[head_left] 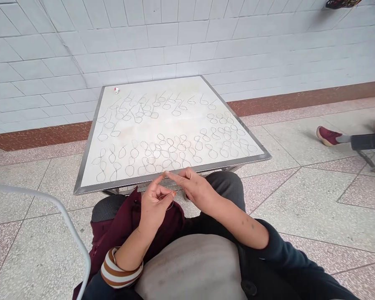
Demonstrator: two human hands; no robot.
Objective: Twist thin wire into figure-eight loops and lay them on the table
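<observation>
Low over my lap, just in front of the table's near edge, my left hand [153, 206] is closed in a pinch on a thin wire loop [170, 207], part of which curves below the thumb. My right hand [196, 189] reaches in from the other side, fingers pressed together and their tips touching the left index fingertip. Whatever is between those right fingertips is too small to make out. Many thin wire pieces [168, 156] bent into figure-eight loops lie in rows on the white tabletop [162, 125]. Farther back are wire pieces [139, 116] with one loop and a straight tail.
The table has a metal rim [250, 160] and stands against a white tiled wall [162, 37]. A small red-and-white item [116, 90] lies at its far left corner. A pale curved bar [61, 208] is at left. At right shows another person's shoe [328, 136].
</observation>
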